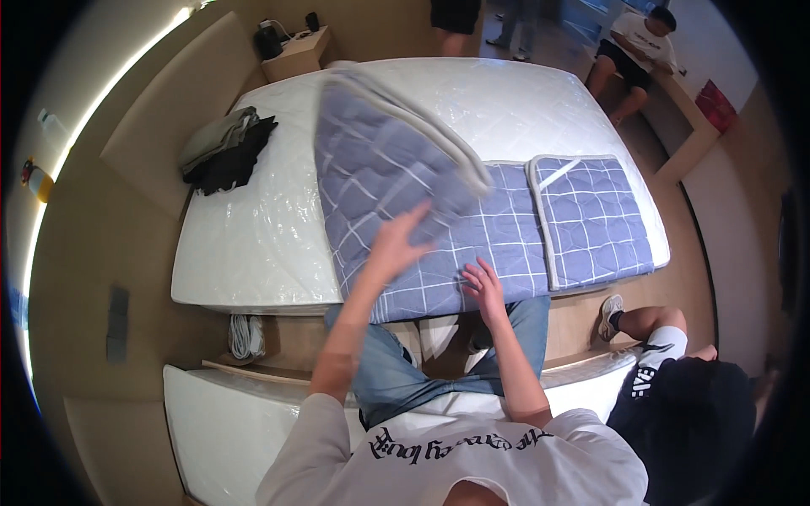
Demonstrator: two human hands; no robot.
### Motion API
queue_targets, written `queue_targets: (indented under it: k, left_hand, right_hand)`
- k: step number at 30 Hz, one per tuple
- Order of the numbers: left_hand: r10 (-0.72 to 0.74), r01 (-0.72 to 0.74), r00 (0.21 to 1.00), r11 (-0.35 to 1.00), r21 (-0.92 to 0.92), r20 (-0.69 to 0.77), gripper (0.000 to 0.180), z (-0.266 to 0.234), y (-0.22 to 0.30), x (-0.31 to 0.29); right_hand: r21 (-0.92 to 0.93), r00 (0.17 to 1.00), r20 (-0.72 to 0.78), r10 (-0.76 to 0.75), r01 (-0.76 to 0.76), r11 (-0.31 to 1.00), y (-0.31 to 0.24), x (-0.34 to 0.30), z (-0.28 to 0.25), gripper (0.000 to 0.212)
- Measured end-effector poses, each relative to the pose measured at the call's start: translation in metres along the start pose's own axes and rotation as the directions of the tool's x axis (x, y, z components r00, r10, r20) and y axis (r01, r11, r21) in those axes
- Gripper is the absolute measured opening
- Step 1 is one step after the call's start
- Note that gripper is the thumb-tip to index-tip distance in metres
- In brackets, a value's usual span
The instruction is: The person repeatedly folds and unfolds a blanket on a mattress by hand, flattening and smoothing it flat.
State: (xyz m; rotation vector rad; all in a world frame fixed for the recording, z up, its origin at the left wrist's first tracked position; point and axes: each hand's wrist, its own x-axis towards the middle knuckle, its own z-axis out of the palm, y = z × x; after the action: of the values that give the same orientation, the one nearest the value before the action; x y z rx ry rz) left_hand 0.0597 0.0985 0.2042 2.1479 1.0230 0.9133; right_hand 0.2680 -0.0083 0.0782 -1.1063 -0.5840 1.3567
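A blue-grey quilted mattress pad (502,244) with white check lines and a pale border lies along the near edge of the mattress. Its right end is folded over into a flat panel (595,223). The left part stands up as a slanted flap (371,156), blurred at its far edge. My left hand (396,240) is in front of this flap, fingers apart, with nothing seen in its grasp; whether the fingertips touch the cloth I cannot tell. Just above the pad's near middle, my right hand (484,287) has its fingers spread and holds nothing.
Plastic wrap covers the white mattress (253,244). Folded dark and olive clothes (228,148) lie near the headboard (190,93). A nightstand (295,55) holds a dark kettle (268,40). Behind me is another mattress (236,430). A person in a black cap (700,413) is close at right; others are farther off.
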Motion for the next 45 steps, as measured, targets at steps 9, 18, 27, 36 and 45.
queue_targets:
  k: [9, 18, 27, 36, 45]
  left_hand:
    - [-0.398, 0.444, 0.875, 0.430, -0.786, 0.276, 0.041, 0.151, -0.037, -0.172]
    - [-0.776, -0.111, 0.615, -0.262, -0.959, 0.141, 0.058, 0.134, -0.089, -0.128]
    - [-0.779, -0.120, 0.616, -0.239, -0.964, 0.117, 0.060, 0.120, -0.104, -0.181]
    - [-0.685, -0.262, 0.728, -0.264, -0.928, -0.011, 0.064, 0.099, -0.101, -0.181]
    - [-0.776, -0.092, 0.628, -0.146, -0.985, 0.056, 0.058, 0.118, -0.111, -0.178]
  right_hand:
    - [0.080, 0.982, -0.119, 0.144, -0.135, 0.988, 0.008, -0.033, -0.083, 0.069]
    - [0.004, 0.872, -0.490, -0.006, 0.009, 1.000, -0.033, 0.073, -0.038, 0.053]
    - [-0.387, 0.858, -0.492, -0.148, -0.063, 0.920, -0.008, -0.028, -0.049, 0.027]
    - [-0.637, 0.947, -0.245, -0.207, 0.004, 0.771, -0.039, 0.055, -0.078, 0.063]
    - [-0.969, 0.930, -0.004, -0.368, 0.086, 0.230, -0.097, 0.105, -0.019, 0.046]
